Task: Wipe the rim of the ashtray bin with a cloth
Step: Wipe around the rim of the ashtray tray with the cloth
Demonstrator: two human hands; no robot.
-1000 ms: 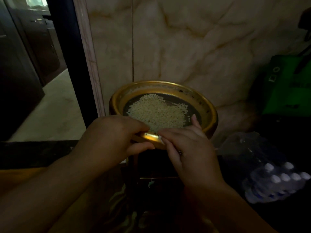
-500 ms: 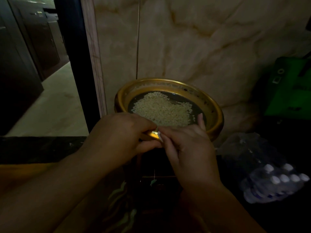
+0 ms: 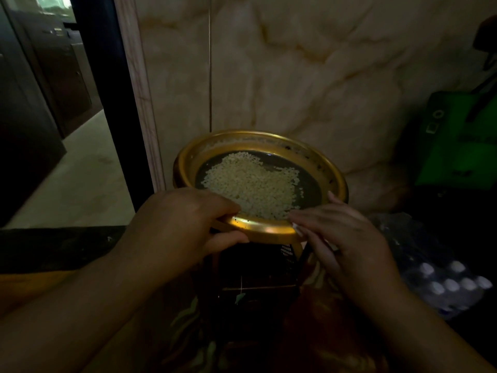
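Left hand (image 3: 180, 227) clamps the near rim of the gold ashtray tray (image 3: 333, 170), fingers curled over the lip, thumb under. Right hand (image 3: 347, 238): fingers loosely together, tips touching the rim; no cloth visible. Tray sits atop the dark mesh bin (image 3: 258, 267) — probably light, stiff metal, glossy, slippery. Grip the rolled edge. Inside: loose pale gravel (image 3: 250, 184). Behind: veined marble wall (image 3: 309, 76).

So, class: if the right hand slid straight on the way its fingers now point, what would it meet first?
The right hand lies on the gold rim, fingers pointing left along its near edge. It would probably meet the left hand first, which grips the same rim.
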